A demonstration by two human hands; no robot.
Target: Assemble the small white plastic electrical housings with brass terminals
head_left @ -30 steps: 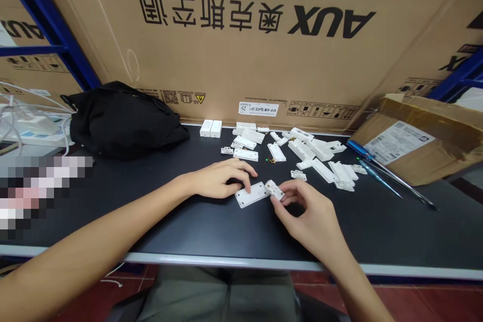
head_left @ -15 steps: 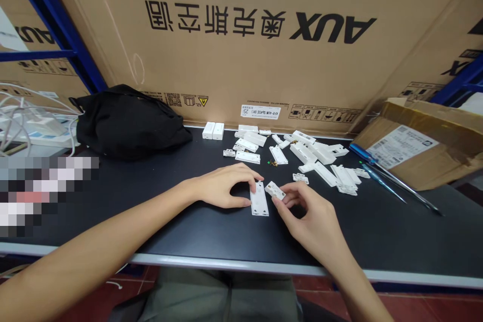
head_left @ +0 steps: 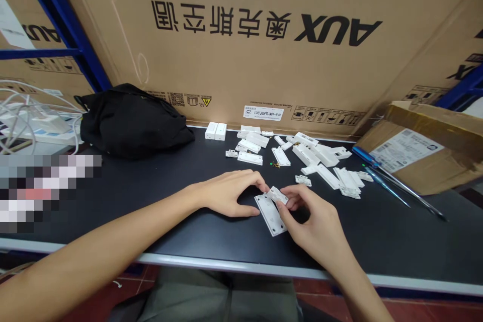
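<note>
Here, right hand [head_left: 313, 221] pinching small white piece [head_left: 277, 194]; left hand [head_left: 226, 193] curled beside holed white plate [head_left: 268, 214].

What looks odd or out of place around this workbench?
The cardboard AUX carton behind the bench stands upside down, its printing inverted. Also, tiny loose brass-coloured bits lie on the black top among the white plastic parts, looking easy to lose.
</note>
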